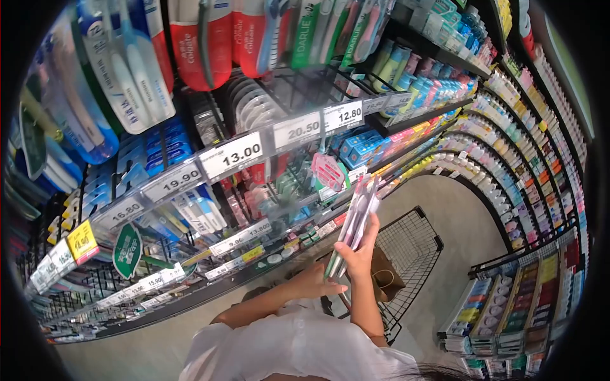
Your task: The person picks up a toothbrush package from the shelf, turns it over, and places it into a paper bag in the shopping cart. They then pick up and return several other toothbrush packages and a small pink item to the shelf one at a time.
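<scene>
Several long, slim toothbrush packs (349, 230) are held together at a slant in front of my chest. My right hand (359, 251) is closed around their middle, with the thumb on the near face. At their lower end is my left hand (319, 279), its fingers closed about the bottom edge and partly hidden. The packs show clear plastic with pink, white and green parts; their print is too small to read. Just beyond their top hangs a pink shelf tag (329, 172).
Hanging toothbrush packs (202, 47) and price strips (232, 157) line the shelf on my left. A wire shopping cart (419, 238) holding a brown paper bag (384, 274) stands beyond my right arm. Curved shelves of bottles (502, 184) and a rack (508, 305) rise at the right.
</scene>
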A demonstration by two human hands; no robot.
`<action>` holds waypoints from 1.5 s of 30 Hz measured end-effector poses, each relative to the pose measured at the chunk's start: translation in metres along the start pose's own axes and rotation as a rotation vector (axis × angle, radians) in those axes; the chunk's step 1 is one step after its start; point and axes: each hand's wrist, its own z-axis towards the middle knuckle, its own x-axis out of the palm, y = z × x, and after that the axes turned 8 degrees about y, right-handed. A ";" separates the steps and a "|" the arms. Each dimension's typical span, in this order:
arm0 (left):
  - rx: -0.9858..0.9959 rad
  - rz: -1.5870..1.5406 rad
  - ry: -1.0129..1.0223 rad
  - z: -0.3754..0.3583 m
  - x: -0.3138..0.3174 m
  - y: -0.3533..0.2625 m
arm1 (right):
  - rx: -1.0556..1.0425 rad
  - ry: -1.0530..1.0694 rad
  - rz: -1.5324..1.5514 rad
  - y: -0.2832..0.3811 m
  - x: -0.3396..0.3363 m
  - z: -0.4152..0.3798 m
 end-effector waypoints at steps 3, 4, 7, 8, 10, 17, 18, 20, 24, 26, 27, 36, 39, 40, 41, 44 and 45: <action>-0.062 0.010 -0.045 0.024 0.010 0.037 | -0.096 0.037 -0.131 -0.014 -0.023 -0.003; -0.081 0.008 -0.069 0.031 0.016 0.050 | -0.122 0.048 -0.151 -0.018 -0.031 -0.003; -0.131 -0.258 -0.078 0.045 0.029 0.049 | 0.035 0.073 0.142 -0.018 -0.057 -0.001; -0.079 -0.236 -0.092 0.049 0.030 0.048 | 0.133 0.080 0.301 -0.017 -0.065 0.001; -0.021 -0.146 -0.119 0.056 0.032 0.045 | 0.242 0.132 0.301 -0.011 -0.077 0.005; -0.010 0.354 0.006 0.083 0.037 0.090 | 0.122 0.078 0.014 -0.026 -0.099 0.071; -0.013 0.475 0.049 0.081 0.047 0.115 | 0.039 0.054 -0.137 -0.024 -0.097 0.088; -0.023 0.715 0.135 0.073 0.068 0.169 | -0.063 0.096 -0.223 -0.032 -0.088 0.119; 0.027 0.976 0.211 0.063 0.087 0.201 | -0.051 0.243 -0.180 -0.046 -0.058 0.163; 0.156 0.926 0.057 0.060 0.090 0.212 | -0.059 0.283 -0.060 -0.042 -0.037 0.170; 0.224 0.916 0.029 0.059 0.090 0.217 | -0.066 0.327 -0.017 -0.040 -0.030 0.170; 0.372 0.888 -0.166 0.057 0.095 0.224 | -0.083 0.432 0.089 -0.022 0.005 0.165; 0.276 0.899 -0.054 0.058 0.095 0.224 | -0.094 0.446 0.013 -0.020 0.009 0.165; 0.277 0.892 -0.059 0.057 0.095 0.224 | -0.108 0.426 0.015 -0.020 0.010 0.163; 0.278 0.886 -0.065 0.057 0.095 0.225 | -0.121 0.407 0.018 -0.019 0.011 0.162; 0.221 0.943 -0.004 0.057 0.093 0.227 | -0.158 0.364 0.021 -0.017 0.013 0.159; 0.185 0.968 0.028 0.055 0.093 0.228 | -0.162 0.356 0.023 -0.016 0.015 0.159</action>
